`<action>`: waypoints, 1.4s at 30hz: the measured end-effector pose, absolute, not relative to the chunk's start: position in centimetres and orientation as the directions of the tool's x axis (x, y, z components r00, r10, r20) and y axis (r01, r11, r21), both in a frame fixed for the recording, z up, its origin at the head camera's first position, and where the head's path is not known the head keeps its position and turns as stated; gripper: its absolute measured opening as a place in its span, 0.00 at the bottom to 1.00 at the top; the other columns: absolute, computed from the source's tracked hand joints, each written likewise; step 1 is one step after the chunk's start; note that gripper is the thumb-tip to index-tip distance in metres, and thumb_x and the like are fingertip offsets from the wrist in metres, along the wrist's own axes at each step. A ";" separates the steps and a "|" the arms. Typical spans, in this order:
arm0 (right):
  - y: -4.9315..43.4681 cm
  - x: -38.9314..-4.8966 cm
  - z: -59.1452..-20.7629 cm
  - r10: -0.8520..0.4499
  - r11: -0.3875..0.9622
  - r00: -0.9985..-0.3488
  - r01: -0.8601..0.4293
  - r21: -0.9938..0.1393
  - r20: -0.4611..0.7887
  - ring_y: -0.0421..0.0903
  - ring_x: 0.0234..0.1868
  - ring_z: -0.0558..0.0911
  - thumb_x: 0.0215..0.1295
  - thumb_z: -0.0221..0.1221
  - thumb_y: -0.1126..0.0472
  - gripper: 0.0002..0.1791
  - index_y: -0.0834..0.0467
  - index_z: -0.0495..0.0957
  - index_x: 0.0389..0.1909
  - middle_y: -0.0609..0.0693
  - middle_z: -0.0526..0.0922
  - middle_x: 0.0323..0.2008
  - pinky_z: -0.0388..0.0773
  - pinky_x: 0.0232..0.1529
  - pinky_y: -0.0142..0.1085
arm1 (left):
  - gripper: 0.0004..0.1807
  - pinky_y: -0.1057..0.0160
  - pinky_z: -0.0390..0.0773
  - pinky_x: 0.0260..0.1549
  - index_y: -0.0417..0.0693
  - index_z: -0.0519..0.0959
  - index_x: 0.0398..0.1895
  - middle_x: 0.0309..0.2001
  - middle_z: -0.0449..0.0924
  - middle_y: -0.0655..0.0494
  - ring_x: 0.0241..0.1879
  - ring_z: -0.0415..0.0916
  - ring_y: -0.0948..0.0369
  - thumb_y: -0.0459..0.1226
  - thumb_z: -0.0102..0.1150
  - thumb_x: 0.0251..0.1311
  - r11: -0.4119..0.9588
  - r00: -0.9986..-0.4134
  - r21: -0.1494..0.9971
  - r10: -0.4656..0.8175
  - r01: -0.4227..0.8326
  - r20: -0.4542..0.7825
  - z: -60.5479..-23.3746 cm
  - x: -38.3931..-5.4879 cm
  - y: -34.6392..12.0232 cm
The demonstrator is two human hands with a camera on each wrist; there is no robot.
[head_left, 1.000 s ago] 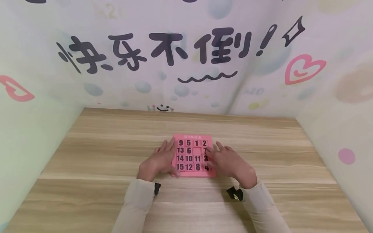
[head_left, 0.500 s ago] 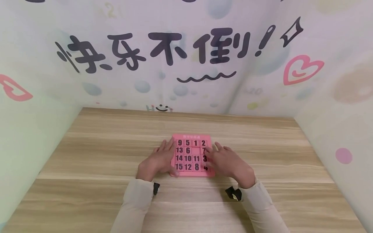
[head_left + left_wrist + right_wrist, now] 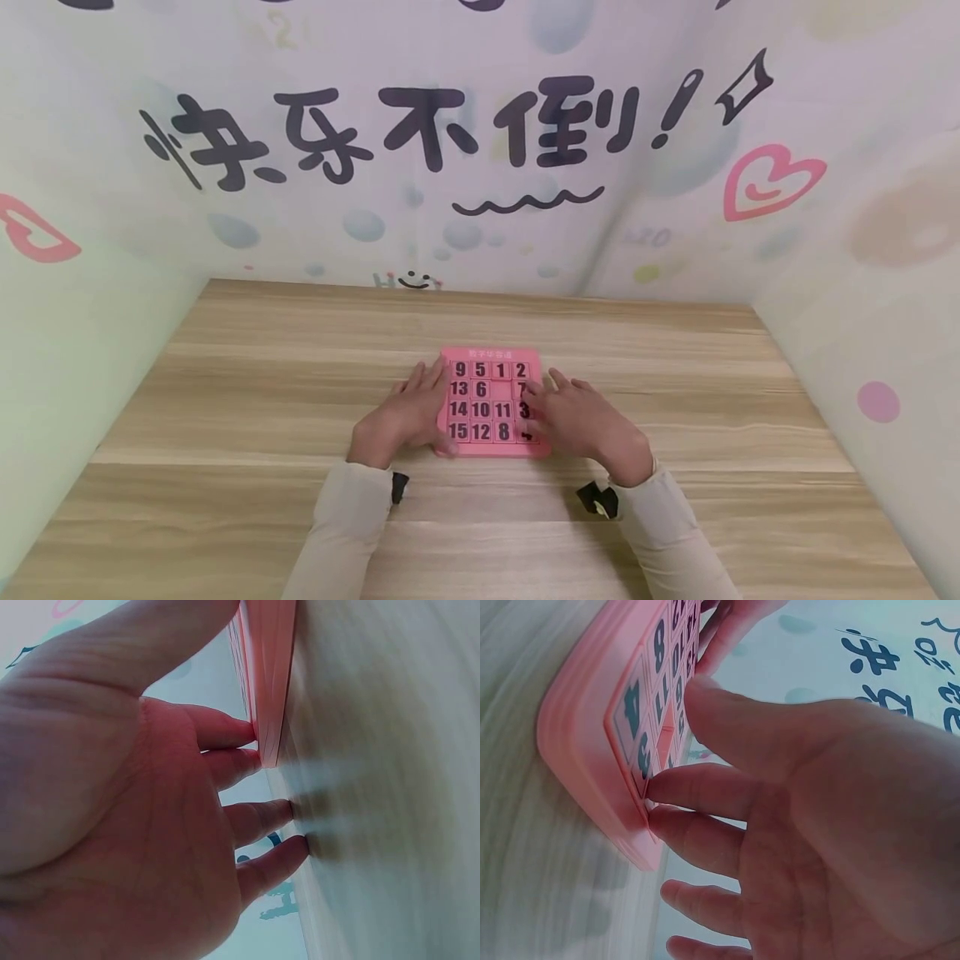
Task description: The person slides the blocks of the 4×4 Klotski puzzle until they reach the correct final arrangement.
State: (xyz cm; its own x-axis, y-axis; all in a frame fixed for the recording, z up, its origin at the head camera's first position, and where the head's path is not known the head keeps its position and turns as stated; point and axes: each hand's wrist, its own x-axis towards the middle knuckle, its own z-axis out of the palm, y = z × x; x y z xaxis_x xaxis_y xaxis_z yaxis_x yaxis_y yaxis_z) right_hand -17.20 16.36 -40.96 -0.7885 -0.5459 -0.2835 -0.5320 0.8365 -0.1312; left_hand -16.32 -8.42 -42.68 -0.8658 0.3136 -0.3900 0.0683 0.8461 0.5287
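Observation:
A pink number sliding puzzle (image 3: 491, 451) lies flat on the table, its tiles bearing black numerals. The gap (image 3: 501, 389) is in the second row, between the 6 and the 7. My left hand (image 3: 408, 417) rests along the puzzle's left side, thumb near the front corner. In the left wrist view, two fairly straight fingers touch the pink side wall (image 3: 271, 675), and the other two reach the table. My right hand (image 3: 581, 421) lies over the right edge, partly covering tiles 7, 3 and 4. Two of its fingertips touch the face near tile 3 (image 3: 643, 757); the remaining fingers extend past the edge.
The wooden table (image 3: 225, 400) runs back to a printed wall sheet (image 3: 420, 225) with large black characters. Pale side panels (image 3: 862, 350) stand at left and right. A small black item (image 3: 598, 500) sits at each wrist, by the light sleeves.
The head view drifts slightly, shifting the whole scene a little to the left. Both hands keep their places on the puzzle, and the visible tiles stay in the same order.

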 end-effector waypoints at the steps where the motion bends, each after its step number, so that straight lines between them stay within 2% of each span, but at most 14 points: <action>1: 16.4 -17.2 -41.0 -0.546 0.836 -0.789 -0.533 -0.131 -0.281 0.65 0.75 0.56 0.73 0.50 0.40 0.34 0.57 0.67 0.71 0.56 0.64 0.73 0.59 0.71 0.61 | 0.67 0.43 0.35 0.76 0.43 0.39 0.80 0.80 0.27 0.51 0.79 0.25 0.47 0.43 0.77 0.44 0.847 -0.865 0.527 0.314 0.069 -0.391 -42.7 -16.3 -8.4; 31: 16.1 -17.1 -41.1 -0.557 0.829 -0.782 -0.544 -0.130 -0.280 0.64 0.75 0.57 0.73 0.51 0.43 0.33 0.57 0.67 0.71 0.54 0.64 0.74 0.60 0.71 0.60 | 0.65 0.44 0.34 0.76 0.45 0.39 0.80 0.81 0.27 0.52 0.79 0.24 0.47 0.44 0.76 0.48 0.852 -0.859 0.521 0.307 0.056 -0.409 -42.7 -16.5 -8.4; 42: 15.8 -17.0 -41.4 -0.546 0.836 -0.785 -0.534 -0.127 -0.292 0.62 0.77 0.55 0.73 0.51 0.41 0.32 0.53 0.67 0.72 0.52 0.62 0.75 0.57 0.73 0.59 | 0.65 0.43 0.35 0.76 0.43 0.40 0.80 0.81 0.27 0.51 0.79 0.24 0.46 0.43 0.76 0.47 0.849 -0.861 0.526 0.309 0.057 -0.405 -42.7 -16.5 -8.4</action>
